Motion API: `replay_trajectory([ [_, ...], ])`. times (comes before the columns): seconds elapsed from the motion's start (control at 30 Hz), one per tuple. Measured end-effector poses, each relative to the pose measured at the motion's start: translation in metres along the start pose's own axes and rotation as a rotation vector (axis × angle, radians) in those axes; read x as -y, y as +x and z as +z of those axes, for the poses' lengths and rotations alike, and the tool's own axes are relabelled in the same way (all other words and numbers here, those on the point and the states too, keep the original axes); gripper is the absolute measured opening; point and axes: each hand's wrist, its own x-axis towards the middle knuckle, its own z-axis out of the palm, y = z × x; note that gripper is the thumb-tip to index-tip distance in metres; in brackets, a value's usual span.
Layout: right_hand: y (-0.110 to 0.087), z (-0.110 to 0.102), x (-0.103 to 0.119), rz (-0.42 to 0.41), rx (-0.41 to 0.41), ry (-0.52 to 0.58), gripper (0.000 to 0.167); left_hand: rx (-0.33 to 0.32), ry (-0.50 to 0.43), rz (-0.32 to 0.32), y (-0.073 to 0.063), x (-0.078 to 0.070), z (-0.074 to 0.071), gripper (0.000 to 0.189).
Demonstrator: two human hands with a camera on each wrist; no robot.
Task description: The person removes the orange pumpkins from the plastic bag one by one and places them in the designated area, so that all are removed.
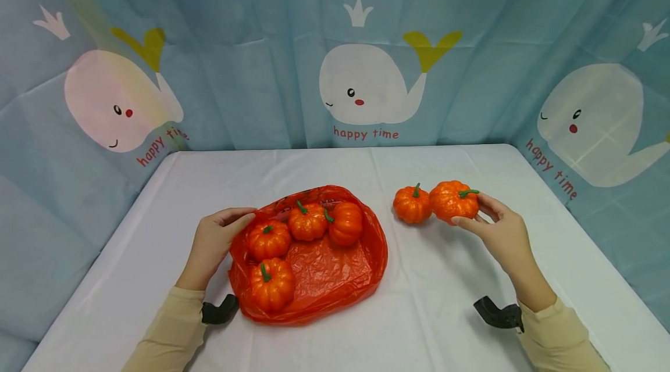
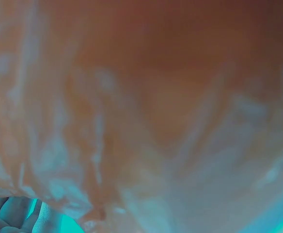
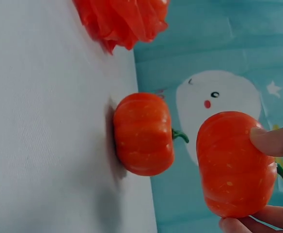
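Observation:
My left hand pinches the upper left rim of a red plastic bag, which lies spread wide on the table. Inside it sit several small orange pumpkins with green stems, among them one pumpkin at the front left and another at the back right. My right hand grips a pumpkin between thumb and fingers, raised above the tabletop. Just left of it another pumpkin stands upright on the table. The bag's film fills most of the left wrist view, blurred.
A white cloth covers the table. Behind and at both sides hangs a blue curtain with whale prints. A black wrist mount sits at the left sleeve, close to the bag, and another mount at the right.

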Motion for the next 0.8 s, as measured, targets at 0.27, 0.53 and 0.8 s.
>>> replay_trajectory([
  [0.27,0.01,-0.001,-0.007,0.043,-0.034,-0.006,0.089,0.0,0.008,0.008,0.001,0.001,0.0,0.054],
  [0.53,0.025,0.0,-0.016,0.087,-0.049,-0.006,0.089,0.003,0.001,0.003,0.0,0.0,0.0,0.054],
  [0.8,0.038,0.003,-0.028,0.119,-0.056,0.007,0.086,0.004,-0.008,-0.012,0.0,0.0,0.0,0.055],
])
